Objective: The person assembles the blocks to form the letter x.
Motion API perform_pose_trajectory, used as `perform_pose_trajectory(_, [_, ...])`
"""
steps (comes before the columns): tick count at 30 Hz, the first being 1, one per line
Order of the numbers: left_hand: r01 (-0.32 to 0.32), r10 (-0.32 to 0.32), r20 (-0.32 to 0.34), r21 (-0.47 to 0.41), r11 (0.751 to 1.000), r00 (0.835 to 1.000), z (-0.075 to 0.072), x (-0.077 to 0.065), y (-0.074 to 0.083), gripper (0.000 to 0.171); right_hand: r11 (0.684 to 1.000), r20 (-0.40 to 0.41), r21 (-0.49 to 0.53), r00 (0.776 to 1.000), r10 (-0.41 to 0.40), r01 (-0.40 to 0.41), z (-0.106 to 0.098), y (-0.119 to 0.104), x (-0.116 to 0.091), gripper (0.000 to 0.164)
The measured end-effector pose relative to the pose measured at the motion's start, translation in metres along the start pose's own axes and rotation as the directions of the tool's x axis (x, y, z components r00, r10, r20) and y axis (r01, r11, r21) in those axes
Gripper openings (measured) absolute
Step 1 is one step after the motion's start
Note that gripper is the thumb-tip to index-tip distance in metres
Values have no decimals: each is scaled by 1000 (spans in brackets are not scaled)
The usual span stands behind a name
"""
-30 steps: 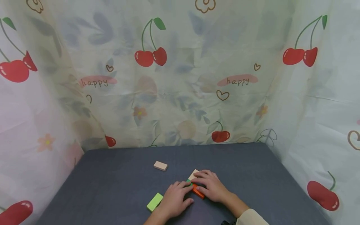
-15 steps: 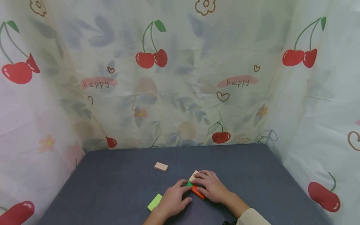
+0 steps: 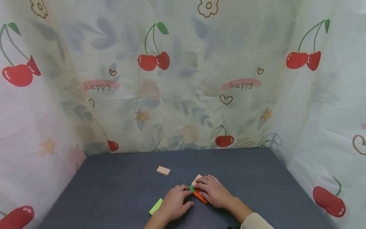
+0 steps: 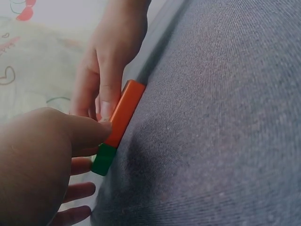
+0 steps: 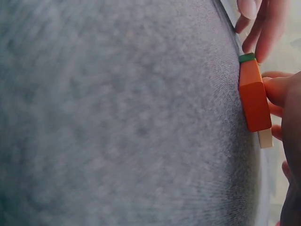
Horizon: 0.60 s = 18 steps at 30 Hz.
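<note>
In the head view, a green block (image 3: 192, 188) sits at the corner where a cream block (image 3: 196, 179) and an orange block (image 3: 200, 197) meet at an angle. My left hand (image 3: 175, 203) reaches from the left, fingers loosely extended, with fingertips at the green block and the thumb apart from it. My right hand (image 3: 215, 192) lies over the angle between the other two blocks. Its thumb touches the orange block, seen also in the right wrist view (image 5: 254, 96), while its fingers rest over the cream block and partly hide it.
A light green block (image 3: 156, 206) lies left of my left hand, partly covered by it. Farther back sits a pale pink block (image 3: 163, 171). The dark cloth-covered table (image 3: 120, 184) is enclosed by a printed curtain (image 3: 183, 95) behind and at both sides.
My left fingertips have shifted from over the green block to its left side, leaving more of it visible. The green block has straightened slightly. My right hand has barely moved.
</note>
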State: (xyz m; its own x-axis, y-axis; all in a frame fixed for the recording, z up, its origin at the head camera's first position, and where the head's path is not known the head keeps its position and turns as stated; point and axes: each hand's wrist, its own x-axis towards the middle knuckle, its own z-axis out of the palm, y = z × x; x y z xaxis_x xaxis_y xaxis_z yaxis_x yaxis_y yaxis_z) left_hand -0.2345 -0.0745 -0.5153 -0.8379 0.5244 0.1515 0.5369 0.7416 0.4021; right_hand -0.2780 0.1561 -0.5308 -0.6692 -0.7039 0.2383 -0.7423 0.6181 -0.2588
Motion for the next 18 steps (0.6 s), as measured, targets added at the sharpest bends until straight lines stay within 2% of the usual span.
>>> perform_pose_trajectory(11, [-64, 64, -16, 24, 998, 998, 3, 2, -6, 39, 1000, -6, 2, 1000, -16, 16, -4, -1, -6, 34])
perform_pose_trajectory(18, [-49, 49, -14, -24, 999, 999, 1, -4, -13, 41, 999, -21, 28, 999, -24, 25, -2, -1, -4, 33])
